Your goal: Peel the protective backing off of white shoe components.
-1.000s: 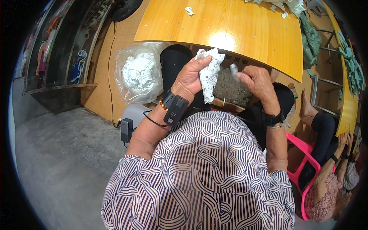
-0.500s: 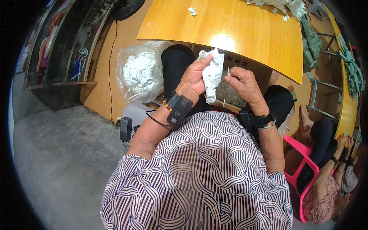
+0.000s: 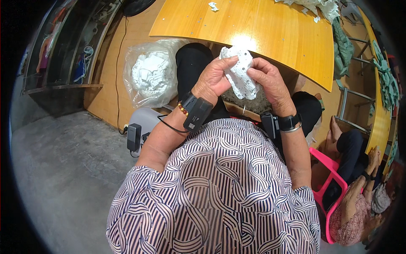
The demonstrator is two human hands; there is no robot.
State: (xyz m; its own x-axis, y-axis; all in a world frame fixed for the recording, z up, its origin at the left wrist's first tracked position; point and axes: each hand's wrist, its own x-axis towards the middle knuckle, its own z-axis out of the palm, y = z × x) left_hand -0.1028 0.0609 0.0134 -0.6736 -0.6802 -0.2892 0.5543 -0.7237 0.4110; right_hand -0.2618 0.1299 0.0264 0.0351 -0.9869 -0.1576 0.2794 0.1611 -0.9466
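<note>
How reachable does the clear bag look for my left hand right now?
Probably yes: the clear bag sits just to the left, though the dark-trousered knee lies between, and the left hand holds the spotted cloth.

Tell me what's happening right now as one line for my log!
left hand: holds spotted white cloth | right hand: pinches cloth's right edge | clear bag: left side, white pieces inside
</note>
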